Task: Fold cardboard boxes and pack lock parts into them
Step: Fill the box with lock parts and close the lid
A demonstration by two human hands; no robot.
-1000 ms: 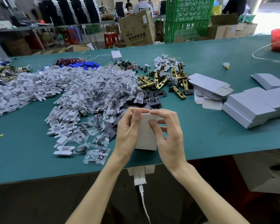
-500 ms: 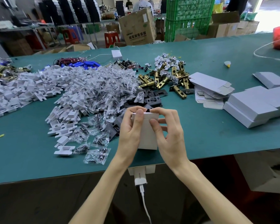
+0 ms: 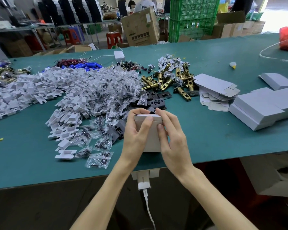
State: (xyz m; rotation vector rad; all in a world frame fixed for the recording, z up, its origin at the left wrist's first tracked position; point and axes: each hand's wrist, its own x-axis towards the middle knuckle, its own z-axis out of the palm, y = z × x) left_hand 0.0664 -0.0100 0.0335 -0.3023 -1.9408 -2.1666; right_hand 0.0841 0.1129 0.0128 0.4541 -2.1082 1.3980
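Left thumb [image 3: 149,119] has slid right along the top edge of the box since a second ago, and the white strip at the top flap [image 3: 146,115] shows thinner; the box's position is unchanged.

I note the green table [image 3: 206,138] carrying all stock. At far left lies the heap of white inserts [image 3: 40,90], right of it the bagged screws [image 3: 103,97]. The finished boxes [image 3: 259,107] are stacked at right, with flat blanks [image 3: 214,87] just beside them and brass latches [image 3: 170,80] further left. Black strike plates [image 3: 158,98] lie just beyond the hands.

The box [image 3: 152,140] stands upright at the near edge, long axis running bottom to top, clasped between both hands. The left hand [image 3: 135,136] wraps its left side, and the right hand [image 3: 173,141] wraps its right side with the thumb on the front face. Fingers of both hands curl over the top end.

I judge the flap is being tucked shut. Whether parts are inside, I cannot tell. The finished stack lies right of the grip, so the right hand is nearer for set-down.
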